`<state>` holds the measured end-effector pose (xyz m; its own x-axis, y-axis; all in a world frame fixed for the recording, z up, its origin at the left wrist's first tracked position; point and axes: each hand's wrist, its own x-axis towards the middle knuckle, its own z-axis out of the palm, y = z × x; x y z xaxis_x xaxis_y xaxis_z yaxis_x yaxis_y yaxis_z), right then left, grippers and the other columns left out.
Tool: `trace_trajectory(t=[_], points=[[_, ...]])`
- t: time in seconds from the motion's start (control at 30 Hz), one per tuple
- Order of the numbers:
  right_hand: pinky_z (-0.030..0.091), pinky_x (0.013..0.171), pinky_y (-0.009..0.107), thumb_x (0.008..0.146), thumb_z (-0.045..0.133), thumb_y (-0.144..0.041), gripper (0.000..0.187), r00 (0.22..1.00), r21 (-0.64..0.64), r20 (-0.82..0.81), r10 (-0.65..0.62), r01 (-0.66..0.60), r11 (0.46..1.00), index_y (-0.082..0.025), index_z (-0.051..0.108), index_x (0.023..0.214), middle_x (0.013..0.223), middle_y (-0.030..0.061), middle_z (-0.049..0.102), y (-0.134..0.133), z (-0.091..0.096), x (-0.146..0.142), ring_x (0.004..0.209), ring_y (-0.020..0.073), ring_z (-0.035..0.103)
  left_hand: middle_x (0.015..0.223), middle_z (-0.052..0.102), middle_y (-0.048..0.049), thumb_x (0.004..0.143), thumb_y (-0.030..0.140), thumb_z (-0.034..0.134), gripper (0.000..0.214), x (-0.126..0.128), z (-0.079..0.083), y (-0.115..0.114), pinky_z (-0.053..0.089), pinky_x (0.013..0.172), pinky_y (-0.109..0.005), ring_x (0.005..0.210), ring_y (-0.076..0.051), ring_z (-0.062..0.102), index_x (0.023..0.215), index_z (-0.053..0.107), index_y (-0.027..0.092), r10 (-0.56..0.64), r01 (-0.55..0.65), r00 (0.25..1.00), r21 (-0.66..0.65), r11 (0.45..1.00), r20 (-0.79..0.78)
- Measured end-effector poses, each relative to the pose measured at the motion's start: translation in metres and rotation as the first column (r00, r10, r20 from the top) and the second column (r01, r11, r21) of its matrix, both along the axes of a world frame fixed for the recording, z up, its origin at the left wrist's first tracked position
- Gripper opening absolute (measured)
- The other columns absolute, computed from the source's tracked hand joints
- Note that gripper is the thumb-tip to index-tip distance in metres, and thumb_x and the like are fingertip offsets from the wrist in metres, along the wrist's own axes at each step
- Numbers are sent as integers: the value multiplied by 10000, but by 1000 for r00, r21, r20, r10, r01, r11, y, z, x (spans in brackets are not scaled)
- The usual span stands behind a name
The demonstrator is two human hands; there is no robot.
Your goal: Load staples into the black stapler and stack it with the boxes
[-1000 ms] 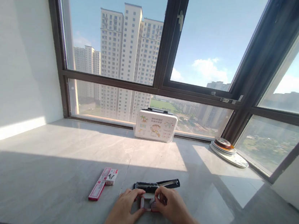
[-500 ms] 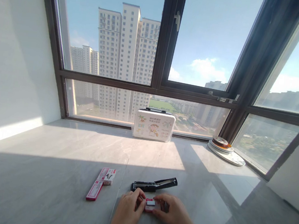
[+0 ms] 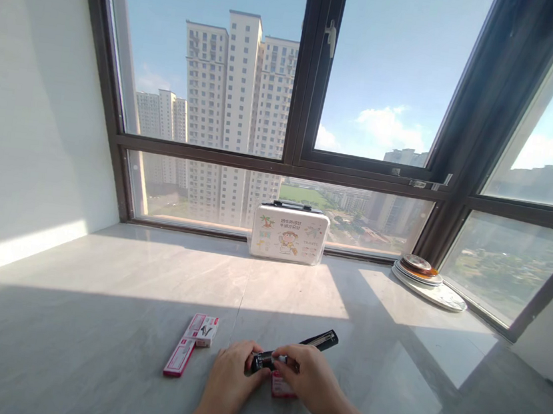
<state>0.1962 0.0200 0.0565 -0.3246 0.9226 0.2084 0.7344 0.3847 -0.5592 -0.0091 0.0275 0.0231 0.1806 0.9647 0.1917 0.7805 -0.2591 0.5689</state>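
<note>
A black stapler (image 3: 325,338) lies folded wide open on the stone ledge. Its near end sits in the fingers of my left hand (image 3: 232,371), closed around it. Over the stapler's channel, my right hand (image 3: 309,375) pinches a small silvery strip of staples (image 3: 282,359), partly covered by the fingers. Just beneath that hand is a small pink-and-white staple box (image 3: 281,386), partly hidden.
To the left lie a few pink-and-white boxes (image 3: 179,357), touching one another. A white cartoon-printed case (image 3: 289,237) stands against the window (image 3: 355,223). Stacked plates (image 3: 427,289) rest at the right corner of the ledge (image 3: 105,327).
My left hand has gone from beside the small box to the stapler's near end. My right hand has lifted the staples off the box and brought them over the stapler.
</note>
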Motion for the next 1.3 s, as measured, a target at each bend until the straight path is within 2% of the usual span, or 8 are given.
trace_trajectory(t=[0.5, 0.57, 0.73, 0.93, 1.0, 1.13, 1.2, 1.3], points=[[405, 742, 255, 937, 583, -362, 234, 992, -5, 37, 121, -121, 993, -319, 775, 1064, 871, 0, 775, 18, -5, -14, 807, 194, 680, 874, 698, 18, 841, 348, 687, 133, 1, -9, -4, 317, 750, -297, 894, -220, 616, 946, 673, 267, 9, -10, 997, 23, 1000, 76], [390, 726, 255, 933, 587, -368, 225, 993, 2, 56, 103, -103, 995, -321, 775, 1048, 892, -2, 778, 16, -3, -11, 817, 194, 680, 875, 695, 21, 839, 355, 694, 143, 1, -8, -5, 317, 748, -295, 893, -216, 614, 950, 673, 267, 7, -9, 997, 22, 1000, 76], [297, 597, 267, 970, 519, -411, 297, 992, 3, 94, -87, 87, 996, -261, 755, 871, 701, 4, 705, 6, -1, -3, 653, 170, 608, 826, 678, 30, 825, 356, 705, 145, 1, -5, -5, 314, 745, -295, 838, -206, 606, 930, 669, 263, 9, -11, 998, 19, 1000, 69], [274, 568, 250, 955, 554, -447, 244, 998, -69, -52, -46, 43, 997, -281, 692, 1071, 656, -41, 597, -10, -14, -3, 621, 150, 535, 826, 672, 21, 823, 353, 705, 175, 1, -4, -6, 322, 743, -294, 835, -214, 609, 963, 672, 253, 14, -14, 998, 8, 1000, 59], [288, 568, 250, 959, 539, -491, 298, 986, -92, -155, -68, 54, 994, -249, 684, 1050, 647, -42, 560, -10, -23, 10, 612, 145, 508, 809, 663, 27, 824, 348, 709, 176, 1, -4, -7, 320, 738, -293, 820, -209, 607, 967, 673, 253, 11, -11, 998, 5, 1000, 55], [281, 540, 255, 911, 532, -647, 509, 931, -197, -297, -213, 158, 967, -182, 603, 718, 592, -33, 480, -1, -43, 61, 567, 125, 437, 788, 653, 35, 833, 353, 709, 177, 1, -4, -7, 321, 735, -291, 800, -203, 605, 977, 675, 255, 5, -6, 998, 15, 1000, 65], [251, 496, 250, 845, 583, -705, 522, 890, -312, -346, -297, 189, 931, -187, 624, 794, 560, -51, 450, 4, -48, 87, 508, 113, 398, 792, 654, 34, 839, 360, 707, 187, 1, -5, -7, 324, 741, -293, 802, -206, 605, 991, 678, 255, 2, -4, 997, 21, 1000, 76], [182, 421, 236, 811, 586, -747, 611, 798, -453, -475, -371, 140, 881, -209, 620, 1100, 583, -75, 464, 12, -43, 103, 410, 83, 308, 794, 653, 38, 840, 359, 708, 188, 0, -5, -8, 325, 748, -295, 805, -204, 607, 999, 685, 260, -3, 2, 997, 21, 1000, 82]])
